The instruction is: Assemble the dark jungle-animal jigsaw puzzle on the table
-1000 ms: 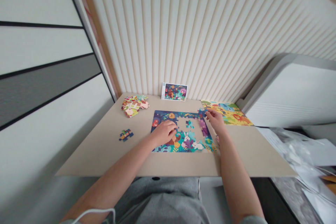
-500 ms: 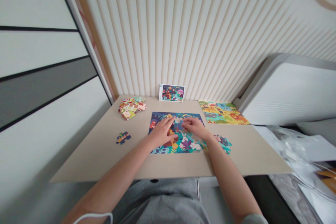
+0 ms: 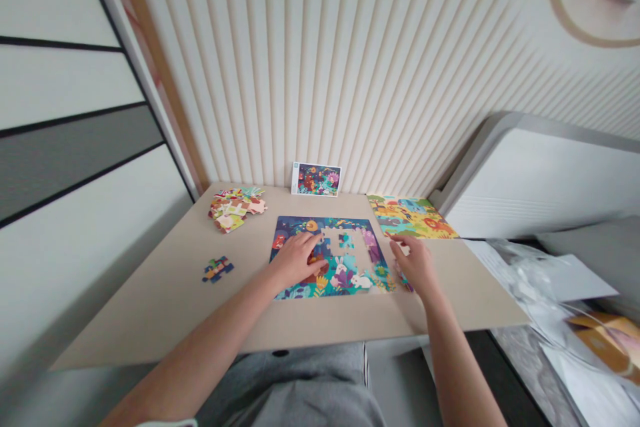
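Note:
My left hand [image 3: 299, 259] rests on the left part of a jigsaw puzzle [image 3: 300, 291], with its fingers spread and nothing held. The puzzle shows a dark forest with white rabbits and has a gap in its upper middle, where the tabletop shows. A small joined bit of puzzle [image 3: 345, 241] lies inside this gap. To the right of the puzzle, my right hand [image 3: 414, 263] is over a pile of loose puzzle pieces [image 3: 404, 280], mostly hidden beneath it. Its thumb and index finger are apart, and I make out no piece between them.
A picture card [image 3: 317, 179] leans upright against the ribbed wall. Mixed puzzle pieces [image 3: 235, 208] are heaped at the back left of the table [image 3: 200, 320]. Several joined pieces [image 3: 218, 269] lie nearer. A yellow animal puzzle [image 3: 413, 216] sits at the back right.
My right hand has left the puzzle's gap and moved right to the loose pieces. My left hand stays on the puzzle. The view has shifted slightly right.

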### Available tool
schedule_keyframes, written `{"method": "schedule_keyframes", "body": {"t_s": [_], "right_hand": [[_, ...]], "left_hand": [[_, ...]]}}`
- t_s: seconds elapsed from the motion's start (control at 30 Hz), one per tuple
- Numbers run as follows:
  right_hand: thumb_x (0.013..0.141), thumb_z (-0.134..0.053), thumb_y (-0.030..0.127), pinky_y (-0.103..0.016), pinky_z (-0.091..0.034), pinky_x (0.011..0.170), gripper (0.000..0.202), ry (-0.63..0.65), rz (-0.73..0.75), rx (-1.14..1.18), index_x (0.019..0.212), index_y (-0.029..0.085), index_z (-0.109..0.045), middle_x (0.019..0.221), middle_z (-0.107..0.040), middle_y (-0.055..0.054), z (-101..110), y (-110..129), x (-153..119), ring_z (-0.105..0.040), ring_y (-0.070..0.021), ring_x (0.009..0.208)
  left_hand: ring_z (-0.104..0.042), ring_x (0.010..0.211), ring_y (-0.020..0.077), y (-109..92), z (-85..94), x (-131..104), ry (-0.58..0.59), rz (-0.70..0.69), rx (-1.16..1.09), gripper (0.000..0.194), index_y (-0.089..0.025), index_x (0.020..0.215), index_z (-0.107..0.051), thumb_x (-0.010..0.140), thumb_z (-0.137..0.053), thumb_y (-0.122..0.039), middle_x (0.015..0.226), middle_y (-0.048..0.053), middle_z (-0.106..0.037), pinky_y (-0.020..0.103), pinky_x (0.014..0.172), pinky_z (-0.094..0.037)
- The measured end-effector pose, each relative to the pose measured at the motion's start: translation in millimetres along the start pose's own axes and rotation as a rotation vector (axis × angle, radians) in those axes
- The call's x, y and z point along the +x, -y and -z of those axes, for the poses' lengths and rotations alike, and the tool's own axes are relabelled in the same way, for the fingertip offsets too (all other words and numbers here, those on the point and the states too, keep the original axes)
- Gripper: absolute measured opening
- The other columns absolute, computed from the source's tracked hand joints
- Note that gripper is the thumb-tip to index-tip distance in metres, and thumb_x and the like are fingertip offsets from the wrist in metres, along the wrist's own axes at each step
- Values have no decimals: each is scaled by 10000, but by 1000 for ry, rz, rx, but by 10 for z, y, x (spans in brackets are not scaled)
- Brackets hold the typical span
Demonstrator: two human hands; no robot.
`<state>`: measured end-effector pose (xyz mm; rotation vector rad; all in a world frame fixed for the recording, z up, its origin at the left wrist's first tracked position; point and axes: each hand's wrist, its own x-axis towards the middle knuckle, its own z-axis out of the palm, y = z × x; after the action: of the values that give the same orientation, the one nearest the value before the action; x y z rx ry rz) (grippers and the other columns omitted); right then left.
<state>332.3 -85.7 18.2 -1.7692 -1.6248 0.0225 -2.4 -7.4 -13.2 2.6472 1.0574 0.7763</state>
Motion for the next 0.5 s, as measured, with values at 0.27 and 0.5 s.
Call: {"method": "schedule_keyframes", "body": {"t_s": [0.27, 0.5], "right_hand": [[862, -625, 597, -468, -453, 1042, 642, 273, -42, -200, 1405, 258, -584, 1350, -623, -127, 396, -668, -626, -600, -331, 1207], [902, -579, 557, -463, -476, 1012, 478, 103, -129, -145, 1200, 217, -733, 1247, -675, -138, 465, -1029, -660, -642, -314, 1123]], "left_hand": [[-557, 1221, 296, -48, -29, -7, 35, -52, -9, 581, -208, 1369, -526, 870, -705, -447, 1288, 110, -612, 444, 1078, -430], [-549, 1234, 293, -22, -42, -17, 48, -43, -7, 578, -210, 1374, -521, 881, -689, -460, 1280, 105, -613, 440, 1087, -421]]}}
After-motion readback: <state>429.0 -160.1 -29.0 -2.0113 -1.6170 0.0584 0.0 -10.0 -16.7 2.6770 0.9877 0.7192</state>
